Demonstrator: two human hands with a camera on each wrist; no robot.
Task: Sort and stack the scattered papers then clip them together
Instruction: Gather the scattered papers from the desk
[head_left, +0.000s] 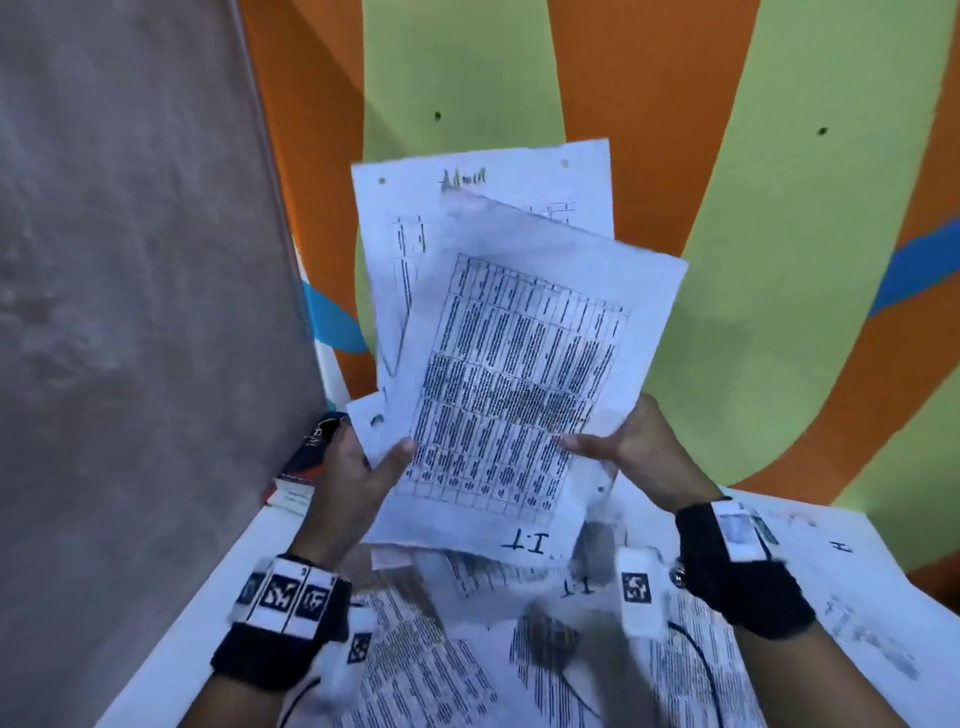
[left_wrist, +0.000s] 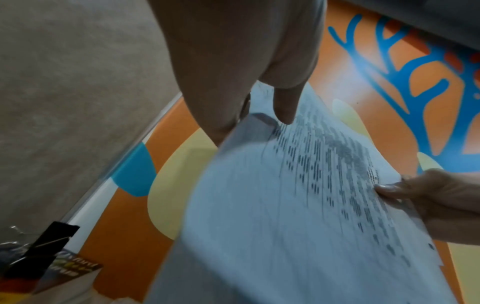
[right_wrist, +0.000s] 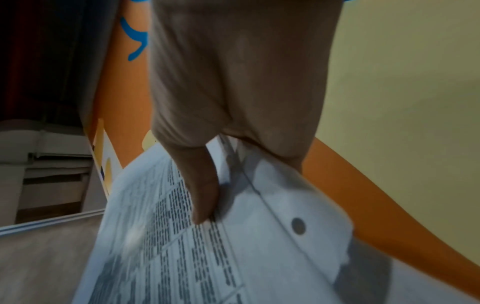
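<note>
Both hands hold up a loose fan of white printed sheets (head_left: 514, 364) in front of the painted wall. The front sheet (left_wrist: 298, 195) carries a dense table and a handwritten "I.T" near its bottom. My left hand (head_left: 363, 457) pinches the lower left edge, thumb (left_wrist: 284, 107) on the print. My right hand (head_left: 618, 447) pinches the lower right edge, thumb (right_wrist: 205, 195) across the table beside a punched hole (right_wrist: 298, 225). A sheet marked "Admin" (head_left: 467, 182) stands behind. More scattered papers (head_left: 467, 649) lie on the white table below.
A black binder clip (left_wrist: 39, 251) stands on a book (head_left: 301, 467) at the table's far left corner, against a grey board (head_left: 130, 260). The orange, green and blue wall (head_left: 779, 260) rises close behind. Cables (head_left: 701, 670) trail from the wrist cameras over the papers.
</note>
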